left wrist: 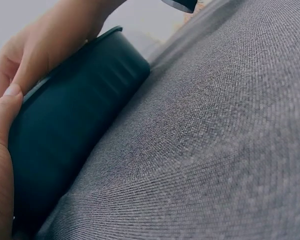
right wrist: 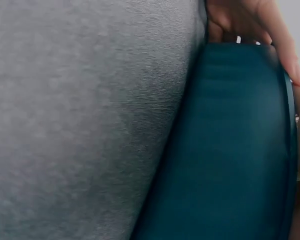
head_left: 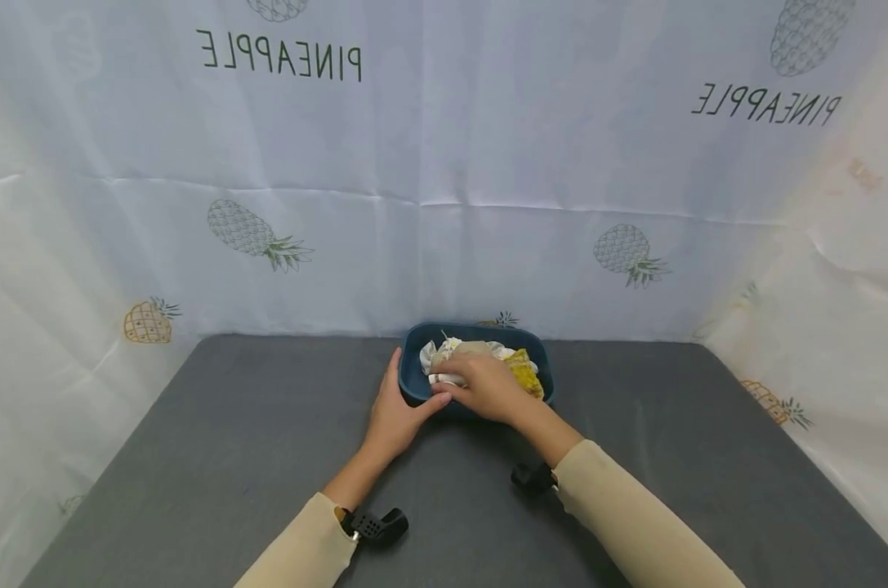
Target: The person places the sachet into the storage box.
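Observation:
A dark blue rectangular tub stands at the back of the grey table, holding several crumpled, soft-looking items. My left hand steadies its left end, fingers along the outer side and thumb at the front rim. Over the front edge reaches my right hand, its thumb and fingers around a small white item with a dark mark, whose kind is unclear. A yellow crumpled piece lies at the tub's right. In the left wrist view, the tub's ribbed outer wall shows; the contents are hidden there.
Grey fabric covers the table. Behind it hangs a white curtain printed with pineapples, close to the tub's back side. Black wrist cameras sit on both forearms, the left one just above the tabletop.

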`<state>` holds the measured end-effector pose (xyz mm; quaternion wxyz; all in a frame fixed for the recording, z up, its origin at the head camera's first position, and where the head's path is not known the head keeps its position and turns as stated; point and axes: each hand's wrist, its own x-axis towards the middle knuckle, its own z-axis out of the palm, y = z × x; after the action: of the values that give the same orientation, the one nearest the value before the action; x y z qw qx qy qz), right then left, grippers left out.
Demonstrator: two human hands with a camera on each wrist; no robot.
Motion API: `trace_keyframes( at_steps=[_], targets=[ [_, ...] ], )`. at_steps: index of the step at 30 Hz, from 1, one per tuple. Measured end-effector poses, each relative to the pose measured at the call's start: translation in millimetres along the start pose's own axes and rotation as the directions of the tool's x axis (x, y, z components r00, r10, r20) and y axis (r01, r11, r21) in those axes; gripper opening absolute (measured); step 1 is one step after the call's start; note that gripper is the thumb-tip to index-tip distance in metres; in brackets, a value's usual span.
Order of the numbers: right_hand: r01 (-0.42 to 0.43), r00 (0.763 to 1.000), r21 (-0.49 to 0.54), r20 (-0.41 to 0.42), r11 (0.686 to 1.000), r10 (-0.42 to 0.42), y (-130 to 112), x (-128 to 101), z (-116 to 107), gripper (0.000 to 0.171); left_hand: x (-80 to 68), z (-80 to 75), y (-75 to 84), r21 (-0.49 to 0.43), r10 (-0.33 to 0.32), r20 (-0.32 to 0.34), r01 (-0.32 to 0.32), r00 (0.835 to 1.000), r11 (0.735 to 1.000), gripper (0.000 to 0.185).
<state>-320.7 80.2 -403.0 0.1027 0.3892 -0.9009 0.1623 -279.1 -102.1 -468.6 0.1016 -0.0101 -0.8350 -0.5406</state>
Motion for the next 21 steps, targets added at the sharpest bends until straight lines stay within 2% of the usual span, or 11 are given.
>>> trace_keyframes(
  at_steps=[6,9,12,17,21],
  targets=[
    [0.01,0.992,0.127,-0.127,0.992,0.006,2.6,-10.3,-7.7,0.026,0.2,2.0,1.8,-0.015,0.005,0.003,-0.005,1.0,1.0,0.112],
    [0.019,0.983,0.158,-0.184,0.987,0.01,3.6,-20.0,-19.5,0.025,0.4,3.3,2.8,-0.011,0.007,0.007,-0.007,1.0,1.0,0.112],
    [-0.02,0.971,0.173,-0.23,0.985,0.06,7.3,-35.9,-34.8,0.024,0.6,6.5,3.3,-0.005,0.002,0.021,-0.002,1.0,1.0,0.112],
    [-0.133,0.961,0.165,-0.218,0.977,0.167,21.3,-62.7,-54.7,0.025,2.5,2.2,1.7,-0.012,0.003,0.039,-0.002,0.999,1.0,0.112],
    [-0.192,0.963,0.118,-0.166,0.974,0.21,36.4,-81.3,-64.5,0.026,6.4,-14.8,-3.9,0.014,0.022,0.059,-0.023,0.998,1.0,0.104]
  ],
)
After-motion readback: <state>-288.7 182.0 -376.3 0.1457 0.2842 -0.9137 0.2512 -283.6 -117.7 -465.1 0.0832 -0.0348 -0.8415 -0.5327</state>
